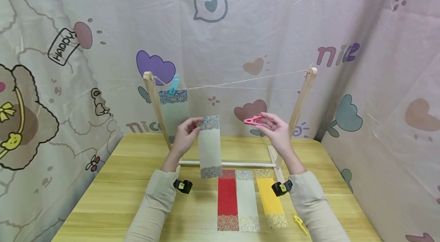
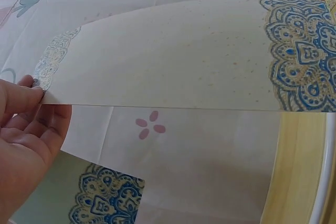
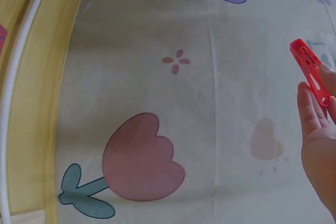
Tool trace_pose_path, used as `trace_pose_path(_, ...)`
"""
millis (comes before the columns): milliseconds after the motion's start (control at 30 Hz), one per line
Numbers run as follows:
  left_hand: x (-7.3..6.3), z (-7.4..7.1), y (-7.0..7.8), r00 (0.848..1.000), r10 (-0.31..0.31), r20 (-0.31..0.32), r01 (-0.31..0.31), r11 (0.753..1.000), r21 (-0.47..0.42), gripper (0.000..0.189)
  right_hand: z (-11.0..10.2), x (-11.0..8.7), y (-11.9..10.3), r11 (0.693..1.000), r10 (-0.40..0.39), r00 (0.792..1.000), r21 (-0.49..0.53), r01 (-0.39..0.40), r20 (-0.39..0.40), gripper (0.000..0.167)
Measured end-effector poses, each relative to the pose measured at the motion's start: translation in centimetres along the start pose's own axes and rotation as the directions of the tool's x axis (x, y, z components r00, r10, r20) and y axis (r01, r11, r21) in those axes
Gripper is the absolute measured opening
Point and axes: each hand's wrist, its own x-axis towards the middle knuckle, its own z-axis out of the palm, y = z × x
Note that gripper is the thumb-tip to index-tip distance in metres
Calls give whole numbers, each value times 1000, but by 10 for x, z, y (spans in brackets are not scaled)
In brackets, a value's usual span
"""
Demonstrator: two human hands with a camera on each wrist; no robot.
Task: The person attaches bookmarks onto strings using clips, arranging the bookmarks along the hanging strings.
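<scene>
My left hand pinches the upper left corner of a cream paper strip, which has blue lace-like patterned ends and hangs upright in front of the string. In the left wrist view the same strip reaches across from the thumb and fingertips. My right hand holds a pink clothespin below the string, between thumb and fingers; it looks red in the right wrist view. A pale patterned strip hangs at the string's left end under a light blue clothespin.
A wooden frame with two posts and a white crossbar carries the string. On the table lie a red strip, a pale strip, a yellow strip and a yellow clothespin. Printed cloth stands behind.
</scene>
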Motion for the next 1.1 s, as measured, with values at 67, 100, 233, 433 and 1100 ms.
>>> trace_pose_path(67,1,-1,1,1000,5,-1,-5,1000,2,25,4,2,-1,1000,-10,1000,-11,10,12,40)
trace_pose_path(100,1,-1,2,1000,4,-2,-4,1000,6,25,7,4,-2,1000,-15,1000,-16,16,19,39)
trace_pose_path(233,4,3,5,1000,15,-3,-15,1000,12,25,10,8,-3,998,-27,999,-57,29,35,38)
trace_pose_path(433,7,5,23,998,56,-23,-56,998,10,24,17,17,-7,997,-31,998,-66,34,50,38)
trace_pose_path(1100,18,1,24,983,132,-125,-125,990,57,20,53,62,-36,949,-188,977,-237,208,105,33)
